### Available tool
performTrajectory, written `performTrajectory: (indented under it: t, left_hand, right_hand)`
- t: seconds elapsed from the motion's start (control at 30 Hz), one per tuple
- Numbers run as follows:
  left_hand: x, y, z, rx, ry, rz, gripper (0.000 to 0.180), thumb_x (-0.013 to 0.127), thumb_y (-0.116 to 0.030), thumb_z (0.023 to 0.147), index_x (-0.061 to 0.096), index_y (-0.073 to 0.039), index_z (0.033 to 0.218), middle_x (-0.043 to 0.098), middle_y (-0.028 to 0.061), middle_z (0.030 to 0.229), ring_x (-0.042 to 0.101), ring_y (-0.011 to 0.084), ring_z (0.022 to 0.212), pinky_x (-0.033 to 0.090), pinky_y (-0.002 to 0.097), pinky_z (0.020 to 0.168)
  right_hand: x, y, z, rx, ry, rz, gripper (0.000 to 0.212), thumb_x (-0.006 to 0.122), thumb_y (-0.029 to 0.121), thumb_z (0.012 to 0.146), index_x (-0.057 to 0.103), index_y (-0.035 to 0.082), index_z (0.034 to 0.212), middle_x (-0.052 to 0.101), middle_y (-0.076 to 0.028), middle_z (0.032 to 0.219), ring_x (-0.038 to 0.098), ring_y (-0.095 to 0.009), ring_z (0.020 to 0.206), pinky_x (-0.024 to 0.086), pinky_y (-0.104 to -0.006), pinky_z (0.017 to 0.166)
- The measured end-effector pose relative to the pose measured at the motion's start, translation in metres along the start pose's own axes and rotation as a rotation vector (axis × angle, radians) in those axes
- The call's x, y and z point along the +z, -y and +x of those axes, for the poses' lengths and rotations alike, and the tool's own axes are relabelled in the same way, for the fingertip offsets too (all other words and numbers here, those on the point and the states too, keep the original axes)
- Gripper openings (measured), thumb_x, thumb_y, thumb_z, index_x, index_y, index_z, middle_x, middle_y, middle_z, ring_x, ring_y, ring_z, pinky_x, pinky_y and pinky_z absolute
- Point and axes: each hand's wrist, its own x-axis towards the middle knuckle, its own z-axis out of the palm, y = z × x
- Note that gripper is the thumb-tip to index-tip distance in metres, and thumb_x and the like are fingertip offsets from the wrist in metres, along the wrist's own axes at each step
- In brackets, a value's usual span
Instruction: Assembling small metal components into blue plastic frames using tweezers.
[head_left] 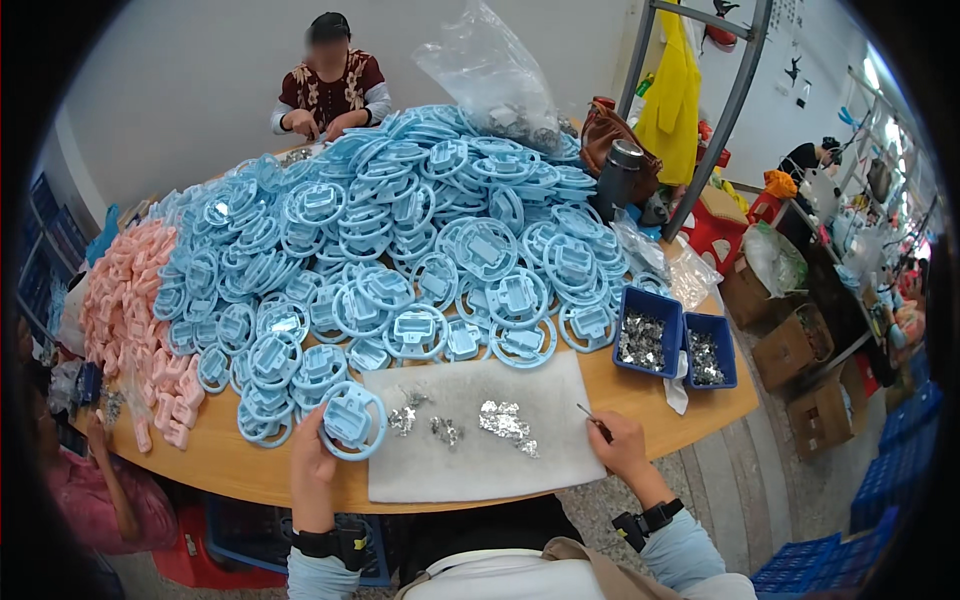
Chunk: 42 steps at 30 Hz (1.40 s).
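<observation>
My left hand (312, 458) grips a light blue plastic toy steering wheel (349, 416) by its left rim, at the left edge of a white foam mat (440, 482). In my right hand (626, 446), at the mat's right edge, is a thin pointed tool that looks like tweezers (584, 408). Between my hands small shiny metal pieces (505, 422) lie spread on the mat. Two smaller clusters of darker metal pieces (445, 430) sit to their left. Beyond the mat rises a big heap of the same blue wheels (480, 250).
Two blue bins (648, 335) of small metal parts stand right of the mat. Pink plastic parts (135, 300) are heaped at the left. A dark flask (618, 180) and a brown bag (605, 135) stand at the back right. Co-workers sit across the table (690, 420) and at the left.
</observation>
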Motion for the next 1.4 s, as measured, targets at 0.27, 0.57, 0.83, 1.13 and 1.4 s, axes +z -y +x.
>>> performTrajectory:
  t: [0.27,0.57,0.83,1.13,1.4]
  left_hand:
    - [0.003,0.009,-0.002,-0.033,-0.009,-0.144,0.023,0.056,-0.017,0.086,0.056,-0.004,0.105,0.063,0.0085,0.099,0.063,0.0205,0.087,0.053,0.0360,0.075]
    - [0.003,0.006,0.004,0.000,-0.052,-0.159,0.022,0.056,-0.018,0.087,0.058,-0.004,0.103,0.064,0.0079,0.101,0.062,0.0201,0.090,0.051,0.0350,0.079]
    - [0.032,0.004,0.001,0.004,-0.020,-0.043,0.024,0.054,-0.021,0.087,0.059,-0.005,0.105,0.064,0.0060,0.102,0.062,0.0207,0.093,0.051,0.0374,0.081]
    - [0.052,0.012,-0.008,-0.052,0.004,-0.071,0.023,0.056,-0.021,0.086,0.060,-0.007,0.103,0.064,0.0056,0.101,0.061,0.0206,0.093,0.050,0.0387,0.081]
    - [0.032,0.016,-0.005,-0.058,0.007,-0.112,0.024,0.056,-0.022,0.086,0.059,-0.006,0.104,0.064,0.0062,0.101,0.061,0.0207,0.093,0.050,0.0385,0.082]
  right_hand:
    - [-0.001,-0.001,0.000,0.001,0.007,-0.009,0.007,0.061,0.009,0.074,0.062,0.006,0.080,0.062,-0.010,0.072,0.060,-0.026,0.062,0.047,-0.0329,0.054]
    - [-0.004,-0.004,-0.001,-0.042,-0.037,0.022,0.006,0.062,0.010,0.075,0.062,0.006,0.079,0.060,-0.008,0.070,0.059,-0.024,0.059,0.046,-0.0320,0.052]
    - [-0.005,-0.011,-0.003,-0.012,-0.052,0.076,0.008,0.060,0.014,0.076,0.061,0.008,0.080,0.060,-0.008,0.071,0.059,-0.026,0.061,0.047,-0.0351,0.052]
    - [-0.005,-0.012,-0.004,0.005,-0.068,0.109,0.007,0.063,0.012,0.074,0.062,0.006,0.079,0.059,-0.008,0.067,0.058,-0.024,0.057,0.044,-0.0318,0.049]
    - [-0.003,-0.009,-0.004,0.041,-0.029,0.073,0.008,0.061,0.013,0.076,0.061,0.007,0.081,0.060,-0.010,0.072,0.059,-0.029,0.061,0.046,-0.0357,0.052]
